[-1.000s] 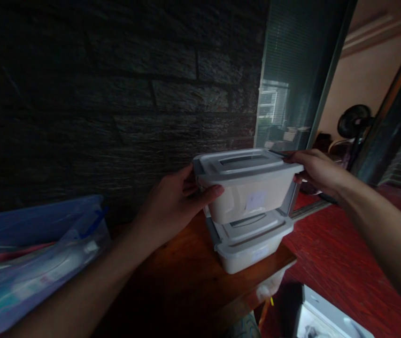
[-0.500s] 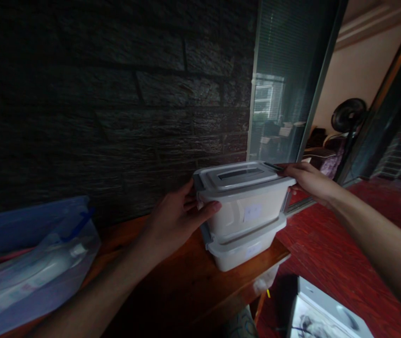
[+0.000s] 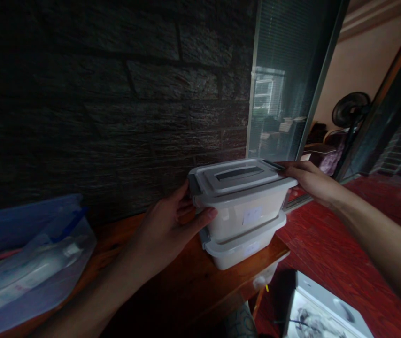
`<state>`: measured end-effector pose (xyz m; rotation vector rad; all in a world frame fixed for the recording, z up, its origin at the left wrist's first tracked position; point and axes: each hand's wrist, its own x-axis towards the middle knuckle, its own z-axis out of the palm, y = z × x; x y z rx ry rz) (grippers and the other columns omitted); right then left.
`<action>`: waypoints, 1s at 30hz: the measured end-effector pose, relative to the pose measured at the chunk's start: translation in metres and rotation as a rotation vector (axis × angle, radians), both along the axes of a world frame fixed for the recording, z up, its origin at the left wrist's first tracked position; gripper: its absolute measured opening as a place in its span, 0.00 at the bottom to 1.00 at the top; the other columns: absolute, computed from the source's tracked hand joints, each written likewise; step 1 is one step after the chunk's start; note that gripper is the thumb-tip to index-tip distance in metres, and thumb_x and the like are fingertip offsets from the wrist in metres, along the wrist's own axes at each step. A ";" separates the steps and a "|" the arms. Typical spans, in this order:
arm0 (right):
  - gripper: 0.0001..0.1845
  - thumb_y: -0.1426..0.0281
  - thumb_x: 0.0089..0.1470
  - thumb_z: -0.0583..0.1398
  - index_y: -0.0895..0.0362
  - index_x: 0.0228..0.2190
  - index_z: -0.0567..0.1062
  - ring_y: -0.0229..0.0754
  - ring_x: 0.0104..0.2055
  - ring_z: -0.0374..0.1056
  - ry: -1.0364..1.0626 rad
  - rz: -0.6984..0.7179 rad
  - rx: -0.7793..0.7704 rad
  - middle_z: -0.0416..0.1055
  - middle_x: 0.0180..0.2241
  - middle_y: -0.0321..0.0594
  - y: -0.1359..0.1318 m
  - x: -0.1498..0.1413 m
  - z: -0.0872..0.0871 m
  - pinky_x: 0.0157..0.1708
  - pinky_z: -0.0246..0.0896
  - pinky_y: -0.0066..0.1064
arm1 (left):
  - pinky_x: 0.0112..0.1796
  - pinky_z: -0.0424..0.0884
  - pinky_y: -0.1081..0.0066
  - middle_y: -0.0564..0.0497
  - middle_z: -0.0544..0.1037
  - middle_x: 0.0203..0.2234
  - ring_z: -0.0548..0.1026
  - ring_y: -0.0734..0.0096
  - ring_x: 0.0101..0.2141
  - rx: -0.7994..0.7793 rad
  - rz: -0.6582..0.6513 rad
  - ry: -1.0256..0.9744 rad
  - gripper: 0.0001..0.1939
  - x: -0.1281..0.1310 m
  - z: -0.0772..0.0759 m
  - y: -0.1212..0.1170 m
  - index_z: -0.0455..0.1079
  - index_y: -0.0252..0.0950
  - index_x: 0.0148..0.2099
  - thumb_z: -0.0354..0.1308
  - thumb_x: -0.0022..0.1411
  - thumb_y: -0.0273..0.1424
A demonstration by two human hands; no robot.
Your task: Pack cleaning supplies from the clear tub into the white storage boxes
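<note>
Two lidded plastic storage boxes stand stacked at the right end of a wooden table. The upper storage box has a grey lid with a dark handle strip, and a pale label on its front. My left hand grips its left end, thumb along the front and fingers behind the corner. At the opposite end my right hand holds the lid's rim, its fingers partly hidden beneath. Under it, the lower storage box rests on the tabletop with a similar label.
A translucent plastic bin holding a white bottle sits at the left. The wooden table runs along a dark stone wall. On the red floor lies a white carton; a black fan stands behind the glass door.
The upper storage box has shifted slightly left at its near-left end, with both hands still on it. The view has moved a little.
</note>
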<state>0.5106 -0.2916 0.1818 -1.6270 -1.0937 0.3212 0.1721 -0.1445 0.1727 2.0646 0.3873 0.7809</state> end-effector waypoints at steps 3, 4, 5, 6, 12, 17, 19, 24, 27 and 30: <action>0.09 0.64 0.54 0.65 0.58 0.31 0.79 0.36 0.21 0.63 0.024 0.002 -0.008 0.71 0.22 0.36 0.002 0.002 -0.001 0.17 0.55 0.27 | 0.58 0.75 0.56 0.52 0.73 0.64 0.75 0.55 0.60 -0.001 0.005 0.002 0.36 0.000 0.000 0.002 0.60 0.50 0.71 0.66 0.65 0.41; 0.09 0.65 0.54 0.65 0.58 0.31 0.79 0.36 0.21 0.63 0.033 0.004 -0.008 0.71 0.22 0.36 0.003 0.003 -0.001 0.17 0.54 0.27 | 0.58 0.75 0.55 0.52 0.73 0.64 0.75 0.55 0.59 0.002 0.008 0.004 0.35 0.000 0.001 0.002 0.60 0.49 0.71 0.66 0.65 0.41; 0.08 0.65 0.54 0.65 0.58 0.31 0.79 0.35 0.20 0.62 0.041 0.005 -0.004 0.70 0.22 0.35 0.004 0.003 -0.002 0.17 0.54 0.27 | 0.58 0.75 0.55 0.52 0.73 0.64 0.76 0.54 0.59 0.007 0.011 0.007 0.35 -0.001 0.001 0.002 0.61 0.49 0.71 0.65 0.65 0.41; 0.08 0.65 0.54 0.65 0.58 0.32 0.79 0.35 0.19 0.62 0.051 0.005 -0.001 0.70 0.21 0.35 0.005 0.004 -0.002 0.16 0.53 0.27 | 0.58 0.75 0.54 0.52 0.73 0.64 0.76 0.54 0.59 0.014 0.013 0.010 0.35 -0.001 0.001 0.002 0.61 0.49 0.71 0.65 0.65 0.41; 0.07 0.67 0.54 0.64 0.59 0.32 0.78 0.34 0.17 0.61 0.132 0.027 0.000 0.67 0.19 0.33 0.004 0.003 -0.002 0.14 0.52 0.25 | 0.58 0.76 0.57 0.53 0.72 0.65 0.75 0.56 0.60 0.025 -0.004 0.020 0.34 -0.004 0.003 -0.003 0.59 0.51 0.71 0.65 0.66 0.39; 0.08 0.67 0.55 0.64 0.61 0.33 0.79 0.34 0.17 0.62 0.133 0.037 -0.046 0.68 0.20 0.35 0.001 0.002 -0.002 0.14 0.55 0.25 | 0.59 0.74 0.57 0.50 0.72 0.65 0.74 0.55 0.61 0.004 -0.023 0.037 0.36 -0.006 0.003 -0.007 0.58 0.48 0.72 0.65 0.67 0.36; 0.08 0.67 0.55 0.64 0.61 0.34 0.79 0.35 0.18 0.63 0.133 0.031 -0.042 0.70 0.22 0.37 0.000 0.004 -0.002 0.14 0.56 0.26 | 0.59 0.75 0.56 0.50 0.72 0.65 0.74 0.54 0.61 -0.001 -0.010 0.038 0.35 -0.006 0.003 -0.008 0.58 0.48 0.72 0.65 0.66 0.36; 0.07 0.68 0.53 0.66 0.60 0.34 0.79 0.36 0.17 0.64 0.135 0.012 -0.022 0.71 0.21 0.37 0.001 0.005 0.000 0.13 0.56 0.26 | 0.58 0.75 0.54 0.49 0.75 0.62 0.75 0.52 0.60 -0.012 0.005 0.030 0.35 -0.005 0.004 -0.010 0.59 0.48 0.72 0.65 0.66 0.37; 0.06 0.69 0.53 0.65 0.60 0.29 0.77 0.35 0.15 0.62 0.112 0.047 -0.042 0.69 0.18 0.35 0.001 0.003 0.003 0.13 0.54 0.26 | 0.59 0.74 0.54 0.49 0.74 0.63 0.75 0.52 0.60 -0.010 -0.010 0.021 0.35 -0.005 0.005 -0.012 0.60 0.48 0.72 0.65 0.66 0.37; 0.07 0.69 0.54 0.63 0.59 0.26 0.76 0.34 0.14 0.60 0.115 0.079 -0.049 0.67 0.15 0.35 0.002 0.003 0.003 0.12 0.52 0.25 | 0.59 0.74 0.55 0.49 0.74 0.63 0.75 0.52 0.59 -0.009 0.000 0.030 0.34 -0.004 0.005 -0.012 0.60 0.48 0.71 0.65 0.66 0.37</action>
